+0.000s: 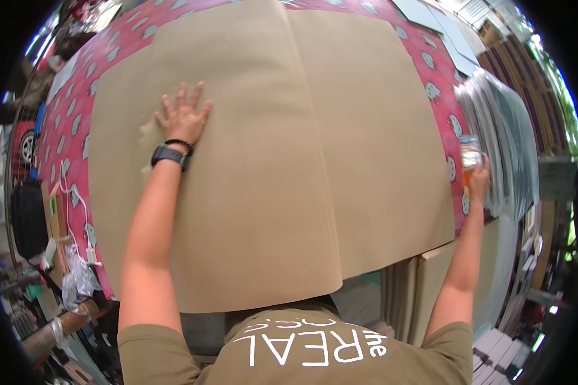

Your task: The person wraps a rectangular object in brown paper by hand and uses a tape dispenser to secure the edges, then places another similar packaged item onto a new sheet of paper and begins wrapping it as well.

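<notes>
My left hand [183, 120] lies flat with spread fingers on a large brown cardboard sheet [250, 199], left of its middle. This sheet has a raised, slightly curved right edge and overlaps another brown sheet [379, 141] on the right. Off to the right, my right hand [480, 181] is closed around a blurred tape dispenser [471, 160] with a shiny roll and an orange part. It is beyond the sheets' right edge, beside a stack of plastic-wrapped panels.
A pink patterned cover [443, 109] shows around the sheets. Plastic-wrapped grey panels [494, 128] stand at the right edge. More brown boards [424, 276] lean below the table at right. A white cable [70, 192] and a plastic bag [77, 276] are at left.
</notes>
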`<state>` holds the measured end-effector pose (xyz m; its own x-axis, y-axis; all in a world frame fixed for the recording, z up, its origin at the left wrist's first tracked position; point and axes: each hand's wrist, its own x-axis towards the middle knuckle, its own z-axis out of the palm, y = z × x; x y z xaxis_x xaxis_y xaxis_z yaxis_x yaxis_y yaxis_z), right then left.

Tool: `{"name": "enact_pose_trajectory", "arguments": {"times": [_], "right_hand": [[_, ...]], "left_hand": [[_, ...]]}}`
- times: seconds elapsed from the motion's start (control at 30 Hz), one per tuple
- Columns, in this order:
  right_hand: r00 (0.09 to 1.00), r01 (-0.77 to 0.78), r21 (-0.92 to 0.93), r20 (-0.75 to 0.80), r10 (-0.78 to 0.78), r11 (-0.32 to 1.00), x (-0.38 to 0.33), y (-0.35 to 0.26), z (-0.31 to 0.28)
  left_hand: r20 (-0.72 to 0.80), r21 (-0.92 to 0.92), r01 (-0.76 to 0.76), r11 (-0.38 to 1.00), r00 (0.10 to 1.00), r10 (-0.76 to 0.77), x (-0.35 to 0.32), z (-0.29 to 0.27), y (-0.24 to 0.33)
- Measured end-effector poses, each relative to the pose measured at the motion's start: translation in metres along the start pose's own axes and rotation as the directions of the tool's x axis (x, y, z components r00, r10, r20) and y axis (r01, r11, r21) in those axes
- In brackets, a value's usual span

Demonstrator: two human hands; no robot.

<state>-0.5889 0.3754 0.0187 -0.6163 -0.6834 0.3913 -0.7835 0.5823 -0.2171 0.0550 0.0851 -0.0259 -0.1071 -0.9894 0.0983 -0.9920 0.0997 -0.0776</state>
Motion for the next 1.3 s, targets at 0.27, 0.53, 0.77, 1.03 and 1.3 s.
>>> {"name": "enact_pose_trajectory", "arguments": {"times": [0.27,0.53,0.77,1.03,1.3], "right_hand": [[0.968,0.148,0.88,-0.034,-0.251,0.452,-0.09,-0.307,-0.098],[0.938,0.032,0.958,0.069,-0.34,0.284,-0.247,-0.477,-0.041],[0.92,-0.004,0.971,0.097,-0.38,0.239,-0.302,-0.448,-0.068],[0.93,-0.041,0.975,0.117,-0.348,0.218,-0.313,-0.435,-0.072],[0.93,-0.006,0.979,0.081,-0.358,0.206,-0.31,-0.441,-0.074]], "left_hand": [[0.178,-0.132,0.038,0.991,0.984,-0.014,-0.017,-0.034,0.0],[0.13,-0.193,0.011,0.981,0.991,0.015,-0.018,-0.033,0.001],[-0.114,-0.594,-0.095,0.798,0.993,0.033,-0.011,-0.014,-0.019],[0.332,-0.94,0.232,0.251,0.451,0.829,-0.052,-0.112,-0.015],[0.362,-0.787,0.611,0.082,0.351,0.864,-0.054,-0.093,-0.008]]}}
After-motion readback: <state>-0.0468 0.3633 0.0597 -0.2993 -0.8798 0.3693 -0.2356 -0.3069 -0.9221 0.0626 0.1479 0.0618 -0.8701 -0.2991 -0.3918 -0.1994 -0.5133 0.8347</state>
